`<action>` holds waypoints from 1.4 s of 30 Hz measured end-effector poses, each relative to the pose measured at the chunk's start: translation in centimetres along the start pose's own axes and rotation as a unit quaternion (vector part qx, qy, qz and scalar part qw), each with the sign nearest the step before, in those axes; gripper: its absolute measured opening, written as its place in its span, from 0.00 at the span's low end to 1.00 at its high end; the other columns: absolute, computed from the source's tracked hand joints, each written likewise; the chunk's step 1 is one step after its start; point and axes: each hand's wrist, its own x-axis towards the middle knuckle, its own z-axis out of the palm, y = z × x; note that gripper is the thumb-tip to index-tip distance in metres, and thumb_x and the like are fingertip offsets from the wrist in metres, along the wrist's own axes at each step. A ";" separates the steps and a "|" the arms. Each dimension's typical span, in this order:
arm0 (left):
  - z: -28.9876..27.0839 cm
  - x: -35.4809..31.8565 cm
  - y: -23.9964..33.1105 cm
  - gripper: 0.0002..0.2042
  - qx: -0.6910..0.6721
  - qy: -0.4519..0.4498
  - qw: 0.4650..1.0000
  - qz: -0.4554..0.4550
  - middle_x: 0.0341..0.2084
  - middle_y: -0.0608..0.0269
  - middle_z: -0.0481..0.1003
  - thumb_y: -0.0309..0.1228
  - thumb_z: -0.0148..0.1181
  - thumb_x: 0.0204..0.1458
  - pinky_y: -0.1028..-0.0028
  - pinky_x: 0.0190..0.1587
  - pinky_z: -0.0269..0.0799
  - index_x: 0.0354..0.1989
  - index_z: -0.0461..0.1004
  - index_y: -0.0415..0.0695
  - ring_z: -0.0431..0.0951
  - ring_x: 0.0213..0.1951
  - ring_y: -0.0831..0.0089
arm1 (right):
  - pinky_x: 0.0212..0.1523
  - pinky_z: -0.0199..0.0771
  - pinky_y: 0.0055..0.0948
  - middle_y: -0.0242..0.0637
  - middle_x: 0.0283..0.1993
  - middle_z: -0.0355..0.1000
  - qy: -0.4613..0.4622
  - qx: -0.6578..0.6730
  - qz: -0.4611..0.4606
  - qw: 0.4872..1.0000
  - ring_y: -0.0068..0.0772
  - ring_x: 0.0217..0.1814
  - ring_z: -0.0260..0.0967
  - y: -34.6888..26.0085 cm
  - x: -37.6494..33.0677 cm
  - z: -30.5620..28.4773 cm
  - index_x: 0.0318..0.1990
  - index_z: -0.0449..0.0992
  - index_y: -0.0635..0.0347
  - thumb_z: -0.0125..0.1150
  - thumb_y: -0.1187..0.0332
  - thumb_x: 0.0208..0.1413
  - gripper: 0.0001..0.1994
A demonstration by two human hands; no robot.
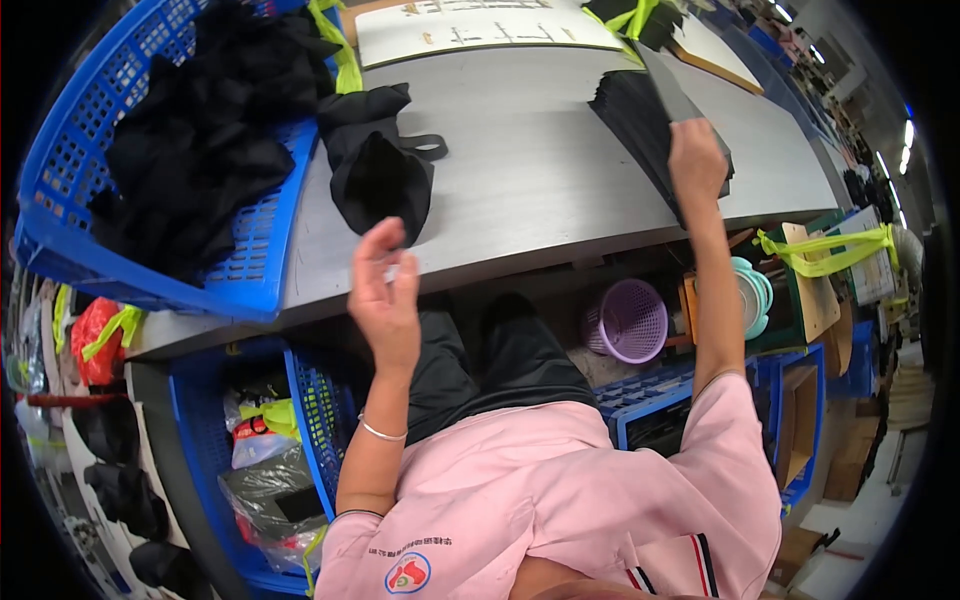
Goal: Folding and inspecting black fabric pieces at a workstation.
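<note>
My right hand (697, 160) is closed on the end of a flat dark grey fabric piece (665, 85), lifted over a stack of black fabric pieces (632, 125) at the right of the grey table (510, 140). At the table's front edge, my left hand (385, 300) is empty, its fingers curved and apart. Just beyond its fingertips lies a black fabric item (385, 180) like a pouch, with a small strap loop on its right side. What lies inside its dark opening is hidden.
A blue crate (150, 275) heaped with black fabric items (190, 150) stands on the table's left. White boards (490, 28) lie at the back. Below the table are a purple basket (627, 320) and a blue crate (210, 440) with bagged things.
</note>
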 end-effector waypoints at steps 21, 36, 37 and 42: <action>-0.2 -2.6 0.1 0.30 -0.485 -0.110 0.814 -0.300 0.49 0.52 0.76 0.31 0.63 0.52 0.53 0.58 0.73 0.64 0.62 0.40 0.79 0.50 0.53 | 0.30 0.61 0.18 0.28 0.29 0.67 -0.355 0.676 0.160 0.626 0.13 0.31 0.58 -19.4 -15.5 -16.1 0.35 0.73 0.66 0.56 0.71 0.64 0.08; -0.8 -3.2 1.0 0.31 -0.266 -0.115 0.933 -0.214 0.57 0.49 0.70 0.36 0.63 0.54 0.63 0.62 0.65 0.63 0.63 0.32 0.71 0.59 0.58 | 0.51 0.71 0.25 0.43 0.48 0.77 -0.409 0.669 0.150 0.602 0.27 0.49 0.74 -20.3 -15.8 -14.8 0.58 0.69 0.66 0.59 0.68 0.63 0.19; -0.5 -3.0 0.7 0.33 -0.198 -0.085 0.966 -0.144 0.63 0.48 0.65 0.40 0.66 0.54 0.64 0.65 0.60 0.64 0.64 0.32 0.66 0.63 0.58 | 0.51 0.71 0.23 0.37 0.48 0.76 -0.390 0.699 0.194 0.567 0.20 0.48 0.70 -19.8 -16.1 -14.3 0.58 0.71 0.68 0.57 0.70 0.64 0.17; -2.3 2.0 -1.4 0.24 0.382 0.053 0.919 0.082 0.67 0.47 0.58 0.33 0.68 0.50 0.61 0.66 0.56 0.58 0.75 0.46 0.56 0.68 0.49 | 0.51 0.70 0.19 0.33 0.49 0.75 -0.388 0.745 0.245 0.484 0.18 0.48 0.69 -18.8 -15.3 -12.4 0.60 0.69 0.70 0.55 0.71 0.66 0.18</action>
